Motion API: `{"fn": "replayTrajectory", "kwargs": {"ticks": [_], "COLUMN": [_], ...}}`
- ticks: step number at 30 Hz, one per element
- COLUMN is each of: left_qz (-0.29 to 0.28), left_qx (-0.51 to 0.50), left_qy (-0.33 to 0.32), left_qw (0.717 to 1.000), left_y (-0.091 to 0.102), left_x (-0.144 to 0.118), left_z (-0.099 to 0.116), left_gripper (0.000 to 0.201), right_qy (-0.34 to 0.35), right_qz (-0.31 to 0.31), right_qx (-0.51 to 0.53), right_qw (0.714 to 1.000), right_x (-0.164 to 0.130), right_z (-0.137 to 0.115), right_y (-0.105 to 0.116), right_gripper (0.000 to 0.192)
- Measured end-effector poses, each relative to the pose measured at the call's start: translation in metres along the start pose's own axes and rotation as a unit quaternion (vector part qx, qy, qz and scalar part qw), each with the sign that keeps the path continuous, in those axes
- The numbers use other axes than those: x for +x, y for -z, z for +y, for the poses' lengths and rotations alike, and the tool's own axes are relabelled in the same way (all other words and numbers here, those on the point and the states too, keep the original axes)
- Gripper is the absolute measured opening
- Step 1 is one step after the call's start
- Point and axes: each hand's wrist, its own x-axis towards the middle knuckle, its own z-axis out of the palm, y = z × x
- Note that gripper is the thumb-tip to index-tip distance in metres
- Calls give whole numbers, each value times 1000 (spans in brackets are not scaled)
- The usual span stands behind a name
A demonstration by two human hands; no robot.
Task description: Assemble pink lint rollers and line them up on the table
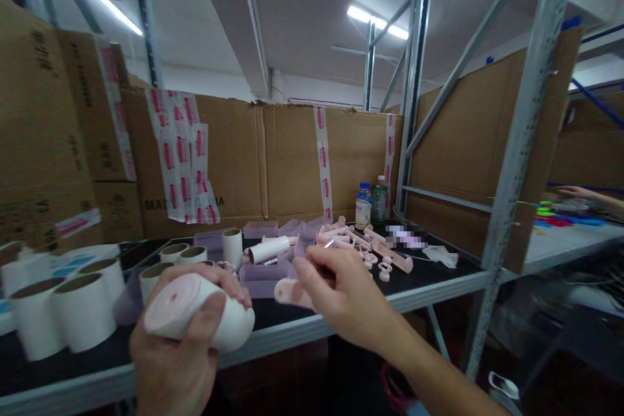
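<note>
My left hand (180, 351) is wrapped round a white cylinder (227, 322), tilted so that its pale pink end disc (173, 302) with a small central hole faces me. To the right, my right hand (346, 289) is closed with thumb and fingers round a flat pale pink plastic piece (291, 292), whose rounded end sticks out to the left. The rest of that piece is hidden by the fingers. Behind both hands, a white tube (269, 249) lies on its side and another white tube (233, 248) stands upright.
Several white cardboard tubes (85, 312) stand at the left on the black shelf top. Translucent purple trays (266, 281) and a heap of pink plastic parts (365, 244) lie at the back. Two bottles (363, 206) stand near the cardboard wall (287, 162). A metal post (517, 162) rises at the right.
</note>
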Motion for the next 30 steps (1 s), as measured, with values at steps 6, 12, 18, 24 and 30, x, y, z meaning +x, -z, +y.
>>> {"fn": "replayTrajectory", "kwargs": {"ticks": [6,12,18,24,30], "left_qz": [119,146,125,94,17], "left_qx": [-197,-201,-167,-129,-93], "left_qy": [208,243,241,235,265], "left_qw": [951,938,948,959,960], "left_y": [1,5,1,-4,-5], "left_x": [10,11,9,3,-2], "left_z": [7,-7,-12,-17,-24], "left_gripper": [25,26,32,36,50], "right_qy": [22,0,-14,-10,13], "right_qz": [82,19,-76,-128,-102], "right_qx": [-345,-450,-492,-471,-388], "right_qw": [935,893,867,873,916], "right_x": [65,115,122,113,105], "right_z": [80,165,209,222,200], "right_y": [36,28,6,-3,-2], "right_gripper": [41,35,32,31,27]}}
